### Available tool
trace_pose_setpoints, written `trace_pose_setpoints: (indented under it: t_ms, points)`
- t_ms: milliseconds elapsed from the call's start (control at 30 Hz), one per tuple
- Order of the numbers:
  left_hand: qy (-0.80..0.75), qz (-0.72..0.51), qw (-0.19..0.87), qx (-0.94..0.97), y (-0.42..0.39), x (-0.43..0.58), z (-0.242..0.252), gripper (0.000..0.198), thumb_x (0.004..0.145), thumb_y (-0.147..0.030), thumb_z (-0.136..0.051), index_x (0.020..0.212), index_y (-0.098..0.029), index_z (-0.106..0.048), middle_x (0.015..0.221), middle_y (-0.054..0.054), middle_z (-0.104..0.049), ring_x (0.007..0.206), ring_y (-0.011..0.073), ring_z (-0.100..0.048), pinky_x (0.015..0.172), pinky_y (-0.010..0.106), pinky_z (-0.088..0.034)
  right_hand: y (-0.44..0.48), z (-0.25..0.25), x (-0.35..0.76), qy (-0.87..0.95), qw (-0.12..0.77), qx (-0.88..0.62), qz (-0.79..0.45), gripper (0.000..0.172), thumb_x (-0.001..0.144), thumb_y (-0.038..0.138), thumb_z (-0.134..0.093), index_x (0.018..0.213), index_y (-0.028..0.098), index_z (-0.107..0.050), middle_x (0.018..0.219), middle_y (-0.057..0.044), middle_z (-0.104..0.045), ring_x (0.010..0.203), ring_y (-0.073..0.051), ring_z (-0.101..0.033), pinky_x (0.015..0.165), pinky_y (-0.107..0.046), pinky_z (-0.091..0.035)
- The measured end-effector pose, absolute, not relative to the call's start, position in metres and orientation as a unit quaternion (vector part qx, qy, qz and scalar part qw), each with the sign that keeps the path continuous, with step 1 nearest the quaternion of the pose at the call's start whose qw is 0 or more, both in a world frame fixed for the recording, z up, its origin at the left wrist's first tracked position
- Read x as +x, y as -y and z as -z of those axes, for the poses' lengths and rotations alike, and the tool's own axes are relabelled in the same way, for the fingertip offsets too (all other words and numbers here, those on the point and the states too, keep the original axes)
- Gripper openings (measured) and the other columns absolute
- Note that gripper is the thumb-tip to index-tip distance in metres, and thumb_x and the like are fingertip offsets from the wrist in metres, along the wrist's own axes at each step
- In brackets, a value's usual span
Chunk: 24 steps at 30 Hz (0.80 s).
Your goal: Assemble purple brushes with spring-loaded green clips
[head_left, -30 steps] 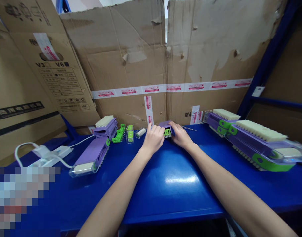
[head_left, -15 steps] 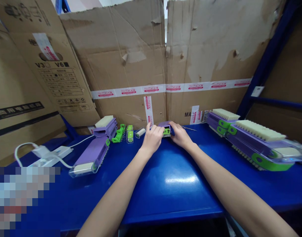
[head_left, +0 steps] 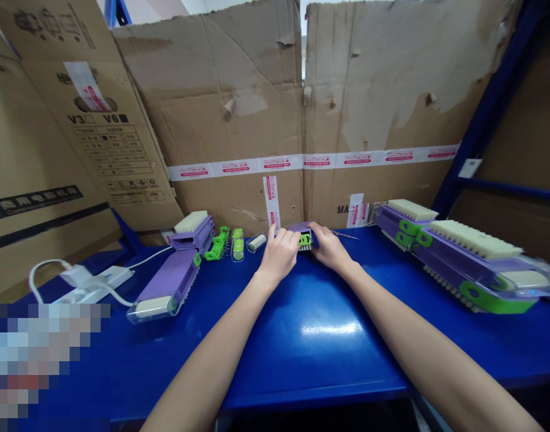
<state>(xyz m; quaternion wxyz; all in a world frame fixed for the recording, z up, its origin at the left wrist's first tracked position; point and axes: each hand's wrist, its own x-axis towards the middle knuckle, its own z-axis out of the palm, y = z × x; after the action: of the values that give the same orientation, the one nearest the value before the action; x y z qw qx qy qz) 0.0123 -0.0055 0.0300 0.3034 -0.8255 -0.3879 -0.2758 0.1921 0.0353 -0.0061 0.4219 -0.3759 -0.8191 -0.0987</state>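
Note:
Both my hands are closed around a purple plastic brush housing (head_left: 298, 227) with a green end piece (head_left: 305, 240) and pale bristles underneath. My left hand (head_left: 279, 252) grips its left side, fingers bent over it. On the right side, my right hand (head_left: 328, 243) holds it with the fingers curled behind. Most of the housing is hidden by my hands. Just left of them lies a small clear-cased white roller (head_left: 257, 243). Green-and-clear capped parts (head_left: 237, 247) and a green bracket (head_left: 217, 245) sit farther left. A thin metal tool (head_left: 345, 234) lies right of my right hand.
Purple brushes with cream bristles stand at left (head_left: 169, 279) and at right (head_left: 468, 258). A white power strip (head_left: 95, 287) with cables lies at far left. Cardboard panels (head_left: 239, 120) rise behind the blue table (head_left: 328, 360). A blue metal frame (head_left: 486, 108) borders the right.
The view has shifted very slightly. Both hands stay in the same place on the purple housing, and nothing else has visibly moved.

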Motion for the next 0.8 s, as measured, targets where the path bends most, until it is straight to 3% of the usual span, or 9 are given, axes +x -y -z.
trace_pose_setpoints:
  t_ms: [267, 433, 600, 800]
  points:
    - [0.382, 0.277, 0.31, -0.825, 0.0046, 0.0113, -0.0295, 0.018, 0.084, -0.017, -0.052, 0.101, -0.015, -0.059, 0.088, 0.006, -0.065, 0.09, 0.0225, -0.056, 0.105, 0.044, -0.031, -0.0357, 0.0068, 0.1926, 0.819, 0.427, -0.369, 0.104, 0.064, 0.063, 0.002, -0.048, 0.124, 0.018, -0.041, 0.12, -0.014, -0.057, 0.104, -0.027, -0.056, 0.089, -0.043, -0.048]
    - [0.397, 0.294, 0.312, -0.812, 0.0064, 0.0118, -0.0308, 0.02, 0.081, -0.022, -0.059, 0.101, -0.017, -0.059, 0.1, 0.009, -0.061, 0.1, 0.0254, -0.052, 0.102, 0.045, -0.032, -0.0346, 0.0065, 0.192, 0.821, 0.422, -0.37, 0.105, 0.061, 0.065, 0.003, -0.049, 0.124, 0.017, -0.041, 0.119, -0.014, -0.058, 0.104, -0.027, -0.057, 0.087, -0.043, -0.049]
    - [0.418, 0.265, 0.296, -0.817, 0.0071, 0.0125, -0.031, 0.021, 0.084, -0.023, -0.057, 0.104, -0.018, -0.057, 0.095, 0.007, -0.06, 0.094, 0.0247, -0.053, 0.092, 0.043, -0.037, -0.0347, 0.0074, 0.1917, 0.822, 0.42, -0.369, 0.108, 0.061, 0.066, 0.004, -0.049, 0.125, 0.016, -0.04, 0.122, -0.015, -0.057, 0.106, -0.028, -0.056, 0.089, -0.043, -0.048]
    - [0.435, 0.265, 0.291, -0.81, 0.0076, 0.0138, -0.0302, 0.021, 0.084, -0.025, -0.057, 0.103, -0.017, -0.055, 0.096, 0.008, -0.06, 0.095, 0.0249, -0.053, 0.093, 0.043, -0.035, -0.0362, 0.0083, 0.1919, 0.823, 0.421, -0.368, 0.106, 0.062, 0.066, 0.003, -0.05, 0.126, 0.016, -0.04, 0.123, -0.014, -0.056, 0.106, -0.027, -0.056, 0.09, -0.043, -0.048]
